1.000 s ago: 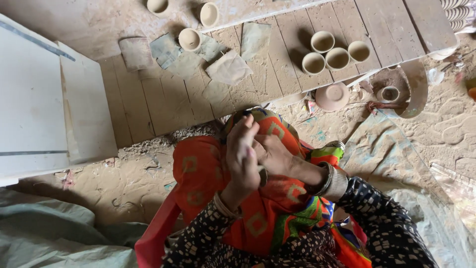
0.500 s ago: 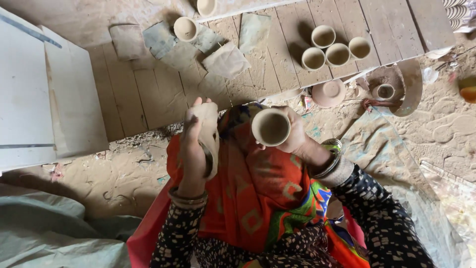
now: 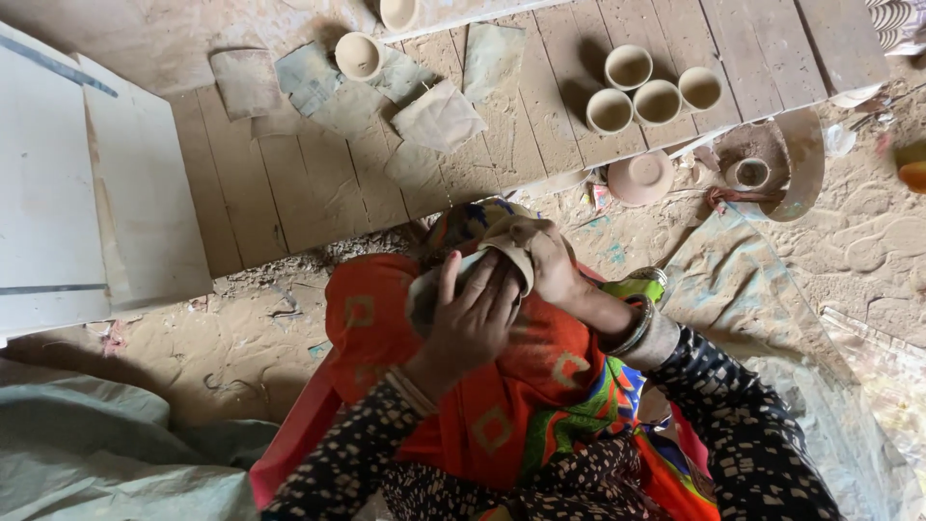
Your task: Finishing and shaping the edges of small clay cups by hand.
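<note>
We cup a clay cup [image 3: 436,289] over the lap — left hand [image 3: 473,323] wrapped around it to steady it, right hand [image 3: 545,265] pinching a tan cloth [image 3: 511,241] against its rim.

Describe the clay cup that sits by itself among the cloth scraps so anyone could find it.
Look at the wooden planks above the person's lap. Near their far edge lie grey cloth scraps, and the lone cup stands upright among them, well left of the cluster of three cups.
</note>
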